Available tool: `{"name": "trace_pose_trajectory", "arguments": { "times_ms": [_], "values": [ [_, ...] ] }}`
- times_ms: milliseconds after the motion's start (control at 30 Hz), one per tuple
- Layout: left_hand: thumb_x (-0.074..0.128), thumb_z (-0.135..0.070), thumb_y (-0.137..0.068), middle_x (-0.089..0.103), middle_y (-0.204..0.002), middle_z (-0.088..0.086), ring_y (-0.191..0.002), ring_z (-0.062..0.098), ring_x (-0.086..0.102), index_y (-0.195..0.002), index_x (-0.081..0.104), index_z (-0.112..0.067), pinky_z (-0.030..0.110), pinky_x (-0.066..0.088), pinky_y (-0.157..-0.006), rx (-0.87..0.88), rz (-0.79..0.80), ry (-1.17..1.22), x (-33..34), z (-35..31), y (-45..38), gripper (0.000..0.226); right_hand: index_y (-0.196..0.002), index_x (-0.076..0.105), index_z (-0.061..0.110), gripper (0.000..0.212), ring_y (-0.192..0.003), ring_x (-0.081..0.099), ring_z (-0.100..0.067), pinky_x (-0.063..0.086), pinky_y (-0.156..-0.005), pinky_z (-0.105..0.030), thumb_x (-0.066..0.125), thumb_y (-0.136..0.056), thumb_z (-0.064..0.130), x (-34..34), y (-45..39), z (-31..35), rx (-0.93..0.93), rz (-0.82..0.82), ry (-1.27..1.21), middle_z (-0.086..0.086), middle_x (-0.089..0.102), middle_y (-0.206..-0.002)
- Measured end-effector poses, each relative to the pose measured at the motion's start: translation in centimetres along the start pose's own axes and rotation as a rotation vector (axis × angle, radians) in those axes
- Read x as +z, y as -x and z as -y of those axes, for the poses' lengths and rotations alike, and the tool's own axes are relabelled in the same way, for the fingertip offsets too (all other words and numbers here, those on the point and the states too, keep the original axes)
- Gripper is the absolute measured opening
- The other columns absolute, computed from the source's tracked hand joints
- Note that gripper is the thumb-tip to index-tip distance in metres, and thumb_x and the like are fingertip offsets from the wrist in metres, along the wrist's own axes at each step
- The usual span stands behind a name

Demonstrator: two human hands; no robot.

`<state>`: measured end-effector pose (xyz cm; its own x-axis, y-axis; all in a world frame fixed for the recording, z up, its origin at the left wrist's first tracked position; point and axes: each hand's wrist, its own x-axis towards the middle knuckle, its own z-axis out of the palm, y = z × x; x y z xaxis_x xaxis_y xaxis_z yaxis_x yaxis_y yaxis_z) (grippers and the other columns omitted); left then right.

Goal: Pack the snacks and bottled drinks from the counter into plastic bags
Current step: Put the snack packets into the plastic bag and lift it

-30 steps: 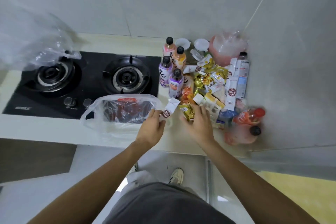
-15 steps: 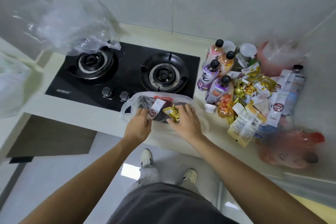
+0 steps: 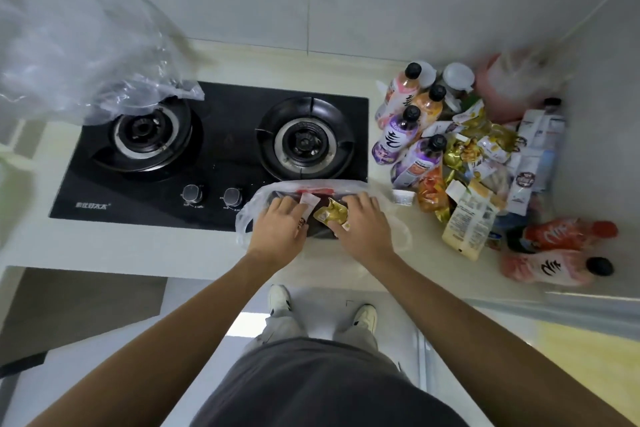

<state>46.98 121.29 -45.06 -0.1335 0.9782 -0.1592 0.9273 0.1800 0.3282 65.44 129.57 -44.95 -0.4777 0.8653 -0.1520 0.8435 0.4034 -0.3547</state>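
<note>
At the near edge of the tabletop, in front of the stove, a clear plastic bag lies with its mouth toward the person, and both hands work at that mouth. The left hand pinches a small white sachet with a red mark near its lower end; the right hand holds a gold-wrapped snack, its fingers curled over the wrapper. Both items sit right at the opening, over dark and red contents already inside the bag.

Judging by this, the packing is at an early stage. One bag is partly filled, while most of the goods wait at the right of the tabletop: four upright bottles with black caps, a heap of gold and white snack packets beside them, a pale pouch, and two more bottles lying on their sides nearest the person. A small white sachet lies alone between the bag and the heap. Another loose plastic bag sits crumpled over the far left burner, apparently not yet used. No bottle shows inside the near bag.

Compared with a second ago, both hands have travelled left from the near edge of the heap to the bag's mouth, carrying the white sachet and the gold snack with them. The camera has also swung left, so the stove now fills more of the view and the heap sits further right.
</note>
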Motion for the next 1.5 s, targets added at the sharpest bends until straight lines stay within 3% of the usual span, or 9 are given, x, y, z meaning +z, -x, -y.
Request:
{"name": "trace_pose_trajectory", "arguments": {
  "times_ms": [233, 467, 533, 667, 800, 967, 1100, 1367, 1500],
  "values": [
    [0.060, -0.029, -0.094, 0.062, -0.126, 0.005, -0.118, 0.030, 0.056, -0.129, 0.062, -0.017, 0.045, 0.050, -0.093, 0.237, 0.000, -0.031, -0.6, -3.5, -3.3, 0.037, -0.123, 0.059, 0.017, 0.039, -0.115, 0.052, -0.027, 0.051, -0.091, -0.041, 0.063, -0.096, 0.044, -3.1, 2.3, -3.6, 0.115, -0.158, 0.001, -0.005, 0.055, -0.120],
    [0.046, -0.036, -0.095, 0.058, -0.126, 0.005, -0.117, 0.029, 0.056, -0.134, 0.057, -0.018, 0.046, 0.054, -0.090, 0.412, 0.028, 0.004, 0.8, -12.6, -7.4, 0.044, -0.125, 0.054, 0.014, 0.038, -0.119, 0.048, -0.034, 0.051, -0.094, -0.048, 0.060, -0.096, 0.038, -7.8, 2.1, -12.0, 0.289, -0.240, 0.042, -0.011, 0.051, -0.131],
    [0.051, -0.033, -0.096, 0.057, -0.130, 0.006, -0.118, 0.029, 0.055, -0.136, 0.055, -0.018, 0.046, 0.055, -0.089, 0.441, 0.039, -0.012, 1.4, -15.8, -8.6, 0.043, -0.129, 0.053, 0.013, 0.041, -0.125, 0.046, -0.037, 0.051, -0.095, -0.051, 0.060, -0.096, 0.037, -9.2, 1.3, -15.1, 0.354, -0.241, 0.047, -0.014, 0.049, -0.138],
    [0.052, -0.031, -0.096, 0.053, -0.139, 0.007, -0.131, 0.032, 0.050, -0.139, 0.050, -0.019, 0.045, 0.052, -0.092, 0.397, 0.092, -0.019, 2.8, -22.3, -11.6, 0.045, -0.134, 0.051, 0.013, 0.047, -0.134, 0.043, -0.040, 0.046, -0.103, -0.049, 0.066, -0.094, 0.034, -11.7, -0.6, -21.2, 0.403, -0.236, 0.063, -0.017, 0.045, -0.146],
    [0.058, -0.033, -0.096, 0.045, -0.144, 0.005, -0.137, 0.029, 0.043, -0.145, 0.044, -0.021, 0.047, 0.044, -0.105, 0.320, 0.114, -0.029, 4.3, -27.7, -15.7, 0.052, -0.137, 0.049, 0.014, 0.055, -0.128, 0.046, -0.038, 0.050, -0.097, -0.047, 0.069, -0.088, 0.030, -13.6, -3.4, -25.4, 0.458, -0.322, 0.040, -0.016, 0.045, -0.144],
    [0.060, -0.037, -0.095, 0.041, -0.148, 0.004, -0.138, 0.028, 0.038, -0.148, 0.040, -0.024, 0.047, 0.046, -0.101, 0.255, 0.080, -0.100, 5.0, -32.1, -22.0, 0.058, -0.144, 0.042, 0.015, 0.070, -0.122, 0.049, -0.036, 0.053, -0.095, -0.046, 0.076, -0.084, 0.025, -14.4, -5.2, -29.3, 0.551, -0.389, 0.043, -0.019, 0.045, -0.140],
    [0.067, -0.030, -0.089, 0.040, -0.149, 0.006, -0.142, 0.029, 0.033, -0.152, 0.035, -0.024, 0.048, 0.037, -0.111, 0.262, 0.160, -0.231, 5.9, -33.4, -26.1, 0.071, -0.148, 0.038, 0.018, 0.079, -0.118, 0.054, -0.036, 0.057, -0.087, -0.043, 0.081, -0.085, 0.037, -13.5, -5.2, -31.2, 0.542, -0.379, 0.078, -0.020, 0.045, -0.141],
    [0.066, -0.048, -0.088, 0.033, -0.158, 0.008, -0.146, 0.032, 0.029, -0.157, 0.025, -0.025, 0.053, 0.026, -0.118, 0.326, 0.186, -0.364, 8.3, -33.6, -28.1, 0.084, -0.158, 0.028, 0.015, 0.089, -0.121, 0.056, -0.031, 0.056, -0.095, -0.043, 0.079, -0.086, 0.017, -13.2, -5.3, -31.5, 0.407, -0.293, 0.017, -0.014, 0.056, -0.134],
    [0.074, -0.063, -0.074, 0.043, -0.145, 0.009, -0.140, 0.033, 0.035, -0.154, 0.027, -0.023, 0.056, 0.024, -0.120, 0.315, 0.157, -0.368, 9.0, -33.5, -27.6, 0.101, -0.143, 0.047, 0.013, 0.067, -0.117, 0.060, -0.027, 0.058, -0.092, -0.041, 0.079, -0.084, 0.016, -12.8, -5.2, -31.8, 0.394, -0.248, 0.001, -0.009, 0.060, -0.128]
  ]
}}
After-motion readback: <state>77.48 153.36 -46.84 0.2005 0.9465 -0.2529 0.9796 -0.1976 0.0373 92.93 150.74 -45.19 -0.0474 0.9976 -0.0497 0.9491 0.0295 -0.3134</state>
